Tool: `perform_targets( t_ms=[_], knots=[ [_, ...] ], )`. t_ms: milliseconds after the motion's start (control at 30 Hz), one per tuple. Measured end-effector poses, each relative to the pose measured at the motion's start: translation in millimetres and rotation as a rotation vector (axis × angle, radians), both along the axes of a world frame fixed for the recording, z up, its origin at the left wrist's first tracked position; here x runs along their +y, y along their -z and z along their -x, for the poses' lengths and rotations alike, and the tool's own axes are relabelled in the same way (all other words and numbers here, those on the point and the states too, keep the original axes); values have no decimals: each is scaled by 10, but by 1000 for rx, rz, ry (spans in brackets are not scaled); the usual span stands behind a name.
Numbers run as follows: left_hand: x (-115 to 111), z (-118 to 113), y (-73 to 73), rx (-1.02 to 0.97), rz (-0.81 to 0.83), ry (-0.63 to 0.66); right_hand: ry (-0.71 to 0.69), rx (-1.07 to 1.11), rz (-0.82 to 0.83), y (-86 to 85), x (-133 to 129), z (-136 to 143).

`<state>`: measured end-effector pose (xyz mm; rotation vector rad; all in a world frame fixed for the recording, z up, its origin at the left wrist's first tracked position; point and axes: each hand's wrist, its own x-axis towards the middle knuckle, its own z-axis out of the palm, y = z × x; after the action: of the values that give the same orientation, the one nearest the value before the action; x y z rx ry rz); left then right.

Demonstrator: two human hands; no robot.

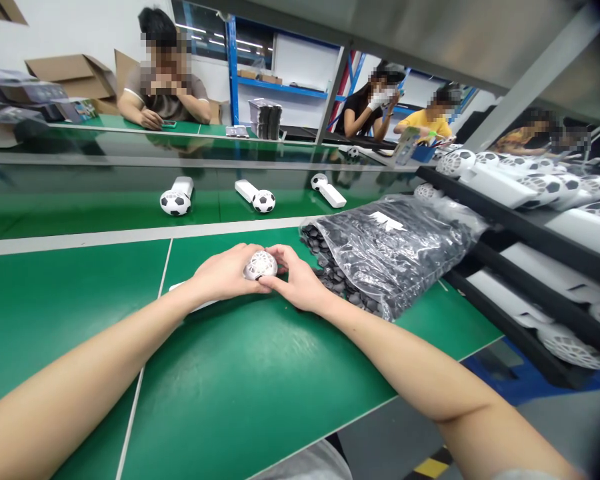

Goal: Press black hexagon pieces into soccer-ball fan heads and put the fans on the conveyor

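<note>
A white handheld fan point(263, 264) with an openwork, football-shaped head is between my two hands, low over the green bench. My left hand point(225, 272) is closed around it, and part of its white handle juts out beneath that hand. From the other side, the thumb and fingers of my right hand point(296, 279) grip the head's edge; whether a small piece is pinched there is hidden. Just right of my right hand, small black plastic pieces point(337, 283) spill from a clear plastic bag point(395, 250).
Beyond the bench, a green conveyor belt point(105, 207) carries white fans with black patches, such as one football-headed fan point(176, 202). On the right, black rack shelves point(510, 213) hold many white fans. Several people sit across the line; one person point(165, 93) is at the far left.
</note>
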<state>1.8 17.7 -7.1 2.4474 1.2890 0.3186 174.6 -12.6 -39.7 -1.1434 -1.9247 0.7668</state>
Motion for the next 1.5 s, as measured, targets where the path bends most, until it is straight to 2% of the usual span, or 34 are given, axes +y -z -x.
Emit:
perform_targets(
  t_ms=[167,300,433,567,700,867,1000,1167,1333,1433,1500],
  knots=[
    [-5,1,-1,-7,-10,12,6,-14,-11,-6,28,18],
    [10,17,15,-4,0,19,23,-52,10,-137,143,-161],
    [42,41,13,-10,53,54,139,-334,49,-310,225,-479],
    [80,79,21,44,12,98,33,-558,226,-375,213,-636],
    [99,109,30,134,-75,145,31,-709,228,-385,159,-587],
    [76,97,4,207,-191,117,114,-1041,38,-457,-34,-346],
    [69,89,11,185,-220,100,73,-1273,-85,-489,-219,-113],
    [95,105,60,168,-220,109,56,-1311,-98,-440,-287,7],
    [108,114,98,138,-222,123,127,-1239,-144,-370,-197,-86],
    [99,106,113,126,-231,118,167,-1098,-207,-358,-102,-202],
    [93,98,120,128,-246,101,161,-898,-206,-357,-45,-264]
  ],
)
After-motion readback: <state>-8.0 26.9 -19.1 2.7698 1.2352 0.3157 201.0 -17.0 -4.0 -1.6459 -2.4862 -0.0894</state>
